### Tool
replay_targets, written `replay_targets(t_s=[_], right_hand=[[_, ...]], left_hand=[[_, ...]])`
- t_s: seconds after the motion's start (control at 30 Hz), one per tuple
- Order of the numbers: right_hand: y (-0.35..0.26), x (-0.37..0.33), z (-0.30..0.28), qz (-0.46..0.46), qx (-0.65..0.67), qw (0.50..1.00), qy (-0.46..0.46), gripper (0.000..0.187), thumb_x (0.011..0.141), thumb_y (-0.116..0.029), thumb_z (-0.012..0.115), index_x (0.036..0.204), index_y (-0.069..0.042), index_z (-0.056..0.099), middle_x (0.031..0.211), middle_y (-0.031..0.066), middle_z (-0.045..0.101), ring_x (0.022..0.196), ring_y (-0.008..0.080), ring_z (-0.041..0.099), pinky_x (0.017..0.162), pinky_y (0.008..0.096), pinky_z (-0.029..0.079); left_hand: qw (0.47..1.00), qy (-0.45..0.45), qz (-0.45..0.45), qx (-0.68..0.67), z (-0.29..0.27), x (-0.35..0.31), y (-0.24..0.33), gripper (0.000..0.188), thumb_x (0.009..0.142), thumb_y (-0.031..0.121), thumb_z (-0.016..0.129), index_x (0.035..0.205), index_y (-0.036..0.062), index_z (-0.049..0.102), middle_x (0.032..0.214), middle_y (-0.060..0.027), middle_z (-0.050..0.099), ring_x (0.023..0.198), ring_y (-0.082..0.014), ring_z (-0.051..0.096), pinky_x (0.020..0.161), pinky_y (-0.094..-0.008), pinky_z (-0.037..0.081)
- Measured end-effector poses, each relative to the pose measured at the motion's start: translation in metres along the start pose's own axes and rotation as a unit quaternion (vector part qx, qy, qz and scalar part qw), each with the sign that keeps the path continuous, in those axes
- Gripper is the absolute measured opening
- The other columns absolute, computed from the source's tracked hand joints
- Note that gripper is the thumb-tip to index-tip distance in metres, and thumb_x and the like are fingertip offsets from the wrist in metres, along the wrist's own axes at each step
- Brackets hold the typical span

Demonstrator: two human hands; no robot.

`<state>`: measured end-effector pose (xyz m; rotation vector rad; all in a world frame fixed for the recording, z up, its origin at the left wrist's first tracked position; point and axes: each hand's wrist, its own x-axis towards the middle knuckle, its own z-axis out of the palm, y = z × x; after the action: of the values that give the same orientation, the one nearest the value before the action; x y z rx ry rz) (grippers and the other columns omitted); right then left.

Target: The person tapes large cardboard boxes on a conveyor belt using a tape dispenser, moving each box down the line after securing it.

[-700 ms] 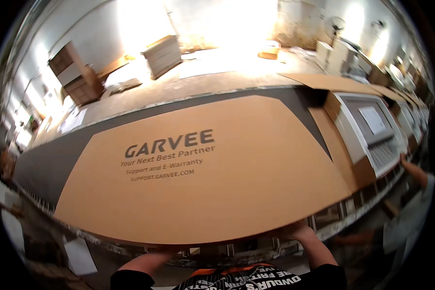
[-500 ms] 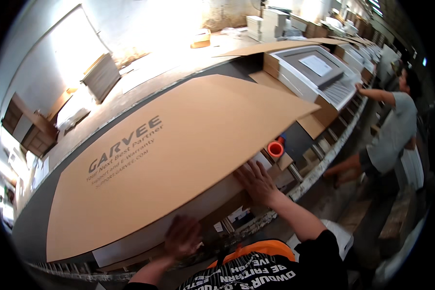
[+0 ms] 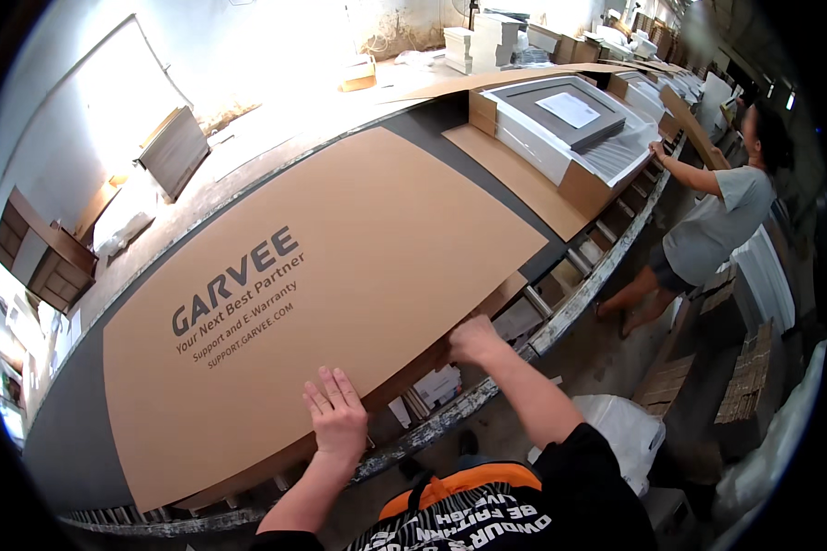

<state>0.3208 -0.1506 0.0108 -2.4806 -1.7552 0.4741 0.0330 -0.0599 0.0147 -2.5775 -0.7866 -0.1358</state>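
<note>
A large brown cardboard box with dark print lies on the conveyor, its broad top flap folded down. On the flap's near edge rests my left hand, palm down with the fingers stretched out. My right hand is closed at the same edge, farther right. Its fingertips are tucked at the flap's rim, so what they grip is hidden. Below the flap, a strip of the box's shaded near side shows.
Farther along the conveyor stands an open carton with a grey framed panel in white foam. A co-worker in a grey shirt touches it. A white plastic bag lies on the floor beside me. Cabinets stand across the conveyor.
The flap has come down flatter over the box. My left hand has moved up onto it, and my right hand has closed. The red-orange ring at its right edge is out of sight.
</note>
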Motion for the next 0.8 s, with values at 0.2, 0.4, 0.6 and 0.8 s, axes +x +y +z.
replay_targets(t_s=[0.2, 0.4, 0.6, 0.8], right_hand=[[-0.016, -0.080, 0.082, -0.056, 0.061, 0.934, 0.347, 0.057, 0.074, -0.018, 0.074, 0.123, 0.004, 0.055, 0.138, 0.0226, 0.048, 0.129, 0.0487, 0.042, 0.103, 0.0526, 0.040], [-0.029, -0.039, 0.000, -0.186, 0.093, 0.831, 0.517, 0.025, 0.084, -0.016, 0.060, 0.100, 0.001, 0.069, 0.108, 0.0145, 0.068, 0.106, 0.0303, 0.064, 0.098, 0.0433, 0.045], [-0.030, -0.004, 0.026, -0.134, 0.060, 0.814, 0.562, 0.031, 0.089, -0.024, 0.052, 0.099, 0.000, 0.070, 0.107, 0.0143, 0.070, 0.102, 0.0275, 0.065, 0.096, 0.0408, 0.046], [-0.024, -0.008, 0.025, -0.111, 0.074, 0.827, 0.546, 0.028, 0.088, -0.021, 0.051, 0.091, -0.002, 0.072, 0.104, 0.0121, 0.071, 0.102, 0.0249, 0.066, 0.094, 0.0376, 0.044]], left_hand=[[0.994, -0.089, 0.010, -0.057, -0.018, 0.004, 0.001, 0.103, 0.067, 0.046, 0.080, 0.135, -0.0186, 0.037, 0.136, -0.0420, 0.041, 0.116, -0.0631, 0.048, 0.097, -0.0637, 0.043], [0.987, -0.153, 0.026, 0.037, -0.043, -0.002, 0.004, 0.071, 0.074, 0.016, 0.065, 0.130, -0.0213, 0.042, 0.132, -0.0435, 0.043, 0.111, -0.0604, 0.052, 0.091, -0.0599, 0.049], [0.974, -0.184, 0.129, 0.024, -0.056, 0.031, -0.023, 0.081, 0.085, 0.058, 0.061, 0.121, -0.0145, 0.057, 0.116, -0.0331, 0.061, 0.100, -0.0405, 0.065, 0.084, -0.0489, 0.054], [0.972, -0.006, 0.119, -0.203, -0.016, 0.206, -0.109, 0.026, 0.088, 0.040, 0.061, 0.085, 0.0159, 0.072, 0.081, -0.0078, 0.071, 0.067, -0.0264, 0.066, 0.061, -0.0381, 0.052]])
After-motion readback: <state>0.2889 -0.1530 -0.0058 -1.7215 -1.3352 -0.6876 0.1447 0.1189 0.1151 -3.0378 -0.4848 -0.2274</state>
